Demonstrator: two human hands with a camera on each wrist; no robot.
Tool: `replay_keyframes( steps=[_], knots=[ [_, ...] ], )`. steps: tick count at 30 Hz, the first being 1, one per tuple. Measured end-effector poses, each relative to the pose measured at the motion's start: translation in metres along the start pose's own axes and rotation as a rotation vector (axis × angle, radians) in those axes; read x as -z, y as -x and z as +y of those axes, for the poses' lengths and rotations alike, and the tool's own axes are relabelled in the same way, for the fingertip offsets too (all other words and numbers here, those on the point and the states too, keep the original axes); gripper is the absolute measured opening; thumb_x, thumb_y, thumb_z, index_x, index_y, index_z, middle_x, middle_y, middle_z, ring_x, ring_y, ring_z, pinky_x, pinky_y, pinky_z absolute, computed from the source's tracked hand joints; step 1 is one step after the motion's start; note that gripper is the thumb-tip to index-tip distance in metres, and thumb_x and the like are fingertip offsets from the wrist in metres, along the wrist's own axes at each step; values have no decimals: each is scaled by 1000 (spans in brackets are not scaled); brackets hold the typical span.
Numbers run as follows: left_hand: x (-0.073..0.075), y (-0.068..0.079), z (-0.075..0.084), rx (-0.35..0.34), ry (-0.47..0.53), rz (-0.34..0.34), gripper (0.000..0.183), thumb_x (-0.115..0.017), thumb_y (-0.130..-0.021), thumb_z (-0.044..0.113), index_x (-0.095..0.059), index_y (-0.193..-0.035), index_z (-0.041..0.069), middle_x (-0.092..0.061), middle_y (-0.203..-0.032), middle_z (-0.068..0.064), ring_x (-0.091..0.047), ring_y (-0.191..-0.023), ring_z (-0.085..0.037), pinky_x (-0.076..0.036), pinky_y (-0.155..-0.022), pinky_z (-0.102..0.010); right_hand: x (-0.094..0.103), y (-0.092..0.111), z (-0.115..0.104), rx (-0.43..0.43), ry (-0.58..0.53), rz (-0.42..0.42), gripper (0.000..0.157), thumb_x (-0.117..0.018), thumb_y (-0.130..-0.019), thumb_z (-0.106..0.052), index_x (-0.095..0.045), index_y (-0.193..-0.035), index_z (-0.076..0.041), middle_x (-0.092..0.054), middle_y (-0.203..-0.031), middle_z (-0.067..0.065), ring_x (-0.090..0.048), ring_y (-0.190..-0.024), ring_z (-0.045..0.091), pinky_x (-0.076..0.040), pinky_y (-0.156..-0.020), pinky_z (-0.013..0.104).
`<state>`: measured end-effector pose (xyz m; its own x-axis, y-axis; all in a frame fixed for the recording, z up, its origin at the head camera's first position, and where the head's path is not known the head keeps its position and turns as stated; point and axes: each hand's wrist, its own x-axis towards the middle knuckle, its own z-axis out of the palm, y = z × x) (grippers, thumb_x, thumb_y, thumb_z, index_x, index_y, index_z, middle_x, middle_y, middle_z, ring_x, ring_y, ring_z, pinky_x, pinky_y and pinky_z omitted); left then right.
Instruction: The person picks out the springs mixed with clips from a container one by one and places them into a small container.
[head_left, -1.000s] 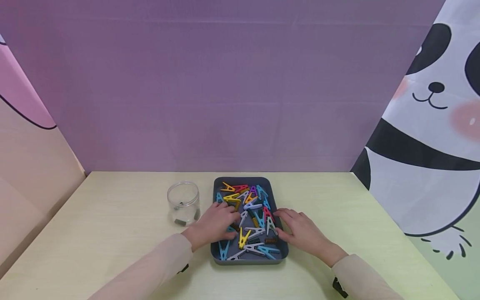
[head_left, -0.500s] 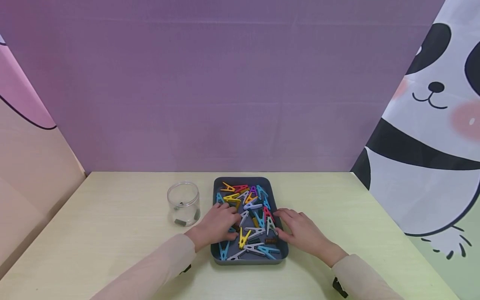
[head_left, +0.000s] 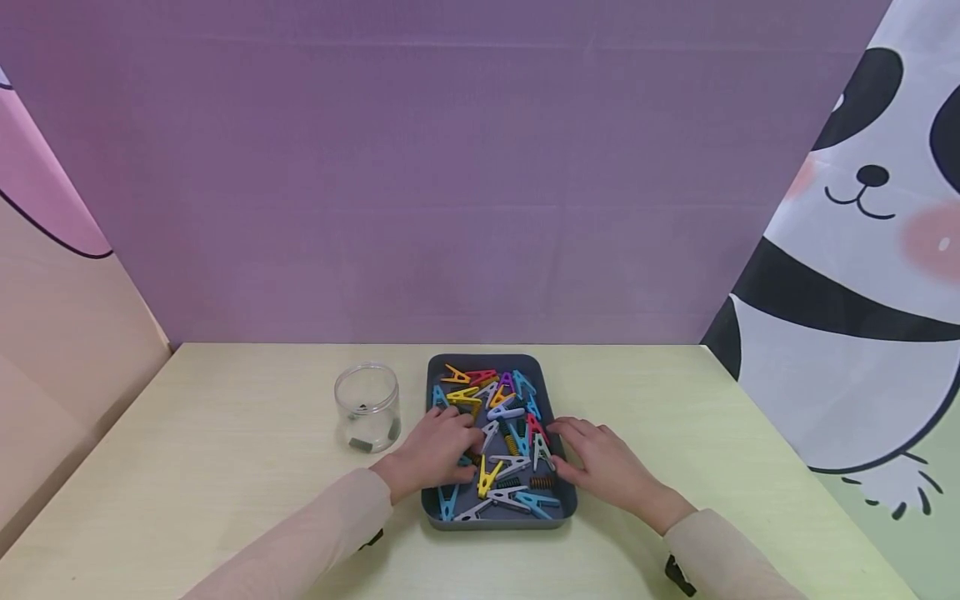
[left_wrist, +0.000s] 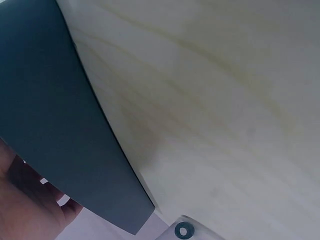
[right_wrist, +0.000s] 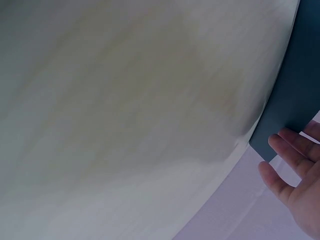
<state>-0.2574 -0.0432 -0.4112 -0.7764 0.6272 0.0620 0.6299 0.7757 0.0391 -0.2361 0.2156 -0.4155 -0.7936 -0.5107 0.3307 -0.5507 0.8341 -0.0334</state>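
Note:
A dark grey tray [head_left: 498, 525] holds several plastic clothespins in yellow, blue, grey, red, orange and purple. My left hand [head_left: 431, 446] reaches over the tray's left wall, fingers lightly bent among the clothespins. Thumb and forefinger stand apart, and a grey clothespin [head_left: 490, 435] lies by the fingertips. What lies under the palm is hidden. My right hand [head_left: 607, 467] rests at the right rim, fingertips touching it. The left wrist view shows the tray's outer wall [left_wrist: 65, 120] with part of my hand beyond it. Loose fingers of my right hand [right_wrist: 300, 175] touch the wall in the right wrist view.
A clear round jar [head_left: 367, 404] without a lid stands left of the tray, with a few small dark pieces inside. Dark ribbed pieces [head_left: 542, 482] lie among the clothespins. The pale wooden table [head_left: 225, 450] ends at a purple backdrop [head_left: 450, 183].
My left hand has shifted slightly right and inward over the tray, and the grey clothespin by its fingertips has moved a little rightward. My right hand has stayed in place.

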Motion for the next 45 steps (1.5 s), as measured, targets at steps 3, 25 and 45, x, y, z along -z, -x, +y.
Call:
replay_keyframes(
  steps=[3, 25, 45],
  knots=[
    [0, 0, 0, -5, 13, -2, 22, -70, -76, 43, -65, -90, 28, -59, -91, 8, -45, -87, -14, -39, -81, -33, 0, 0, 0, 4, -1, 6, 40, -63, -82, -32, -57, -114, -9, -59, -118, 8, -58, -108, 23, -47, -82, 42],
    [-1, 1, -2, -43, 19, 2, 19, -69, -76, 45, -64, -90, 33, -60, -92, 12, -47, -86, -13, -39, -82, -35, 2, 0, -1, -8, 1, -12, 41, -63, -82, -31, -57, -115, -9, -59, -118, 9, -57, -108, 24, -47, -83, 43],
    [6, 3, -3, -58, 43, 28, 17, -66, -80, 41, -66, -93, 30, -65, -94, 14, -49, -87, -11, -38, -79, -31, -1, 0, 1, -10, 2, -18, 41, -62, -83, -33, -57, -116, -9, -59, -119, 9, -57, -109, 24, -47, -84, 43]
  ],
)
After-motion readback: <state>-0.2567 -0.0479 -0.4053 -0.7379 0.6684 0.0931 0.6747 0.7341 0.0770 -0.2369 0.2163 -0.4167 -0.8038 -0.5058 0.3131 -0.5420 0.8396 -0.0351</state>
